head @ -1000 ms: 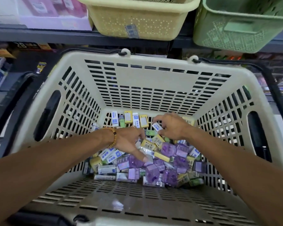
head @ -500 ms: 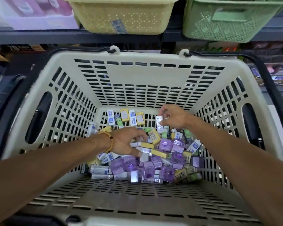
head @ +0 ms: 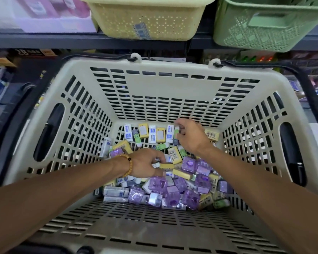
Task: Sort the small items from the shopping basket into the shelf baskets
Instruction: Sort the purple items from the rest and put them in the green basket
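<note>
Our right grip [head: 188, 137] pinching a green-and-white eraser [head: 176, 132] above the shopping basket [head: 154, 85] pile, our left grip [head: 147, 165] curling onto a yellow eraser [head: 166, 166] below it

You have one big shopping basket [head: 160, 92] in front of you and two shelf baskets up top: one yellow basket [head: 147, 21], one green basket [head: 264, 24]. The small items [head: 173, 180] are many (too jumbled to count). Two hands reach in.
</note>
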Available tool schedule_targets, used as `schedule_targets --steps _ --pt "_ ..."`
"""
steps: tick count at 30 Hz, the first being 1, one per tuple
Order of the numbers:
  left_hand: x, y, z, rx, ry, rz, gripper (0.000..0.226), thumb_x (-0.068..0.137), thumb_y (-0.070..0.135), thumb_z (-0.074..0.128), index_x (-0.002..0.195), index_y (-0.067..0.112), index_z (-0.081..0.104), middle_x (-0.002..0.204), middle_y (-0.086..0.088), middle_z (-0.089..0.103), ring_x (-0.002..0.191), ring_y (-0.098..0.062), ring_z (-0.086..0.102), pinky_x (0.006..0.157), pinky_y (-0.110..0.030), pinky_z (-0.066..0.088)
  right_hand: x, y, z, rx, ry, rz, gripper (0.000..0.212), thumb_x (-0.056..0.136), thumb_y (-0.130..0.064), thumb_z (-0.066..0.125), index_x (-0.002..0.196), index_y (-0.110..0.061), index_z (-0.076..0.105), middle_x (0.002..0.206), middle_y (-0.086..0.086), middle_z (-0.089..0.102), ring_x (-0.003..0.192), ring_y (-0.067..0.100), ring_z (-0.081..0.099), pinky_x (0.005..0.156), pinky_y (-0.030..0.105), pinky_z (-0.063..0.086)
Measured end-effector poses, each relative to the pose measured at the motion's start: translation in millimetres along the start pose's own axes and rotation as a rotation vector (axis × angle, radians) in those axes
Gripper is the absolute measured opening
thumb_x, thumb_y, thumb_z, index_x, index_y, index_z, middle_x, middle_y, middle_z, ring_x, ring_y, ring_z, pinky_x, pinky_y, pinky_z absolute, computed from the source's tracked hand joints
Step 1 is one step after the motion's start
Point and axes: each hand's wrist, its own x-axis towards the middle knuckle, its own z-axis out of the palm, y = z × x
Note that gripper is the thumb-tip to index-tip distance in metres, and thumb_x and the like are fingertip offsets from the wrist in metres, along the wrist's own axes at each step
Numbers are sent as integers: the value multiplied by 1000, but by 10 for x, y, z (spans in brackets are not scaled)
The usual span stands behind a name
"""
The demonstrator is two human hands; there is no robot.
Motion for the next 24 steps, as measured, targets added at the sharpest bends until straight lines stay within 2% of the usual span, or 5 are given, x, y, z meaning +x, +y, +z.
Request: schedule_targets --steps 4,7,18,21,24 --pt "-13 12 47 61 52 40 28 89 39 65 113 25 62 98 8 49 103 -14 51 82 -20 33 -27 7 -27 -201 15 -49 46 87 -9 69 131 -20 58 125 9 52 111 28 56 98 39 48" --pt "-14 -14 73 18 93 45 22 87 38 68 105 26 66 97 9 53 98 -11 50 83 -21 36 -9 -4 -48 -101 -91 -33 53 87 1 66 136 -15 55 134 7 54 114 25 59 101 39 49" --pt "0 -47 36 -213 230 13 15 87 22 71 97 11 73 90 8 63 92 -10 59 82 -15 40 20 46 -85 -55 -144 -31 53 84 -11 74 134 -18 57 105 -1 57 97 13 53 85 25 44" --pt "-81 -35 -46 -202 223 -22 10 88 22 69 94 14 71 95 3 63 87 -11 61 74 -16 43 12 42 -118 -102 -168 -49 43 87 -10 70 129 -18 61 113 1 62 106 14 57 88 22 43" --pt "-265 -59 -171 -151 221 -69 12 90 23 66 96 13 69 104 2 63 59 4 57 54 -9 43 3 -4 -147 -196 -142 -88 34 90 -10 64 124 -17 64 116 4 66 108 19 61 95 31 49"
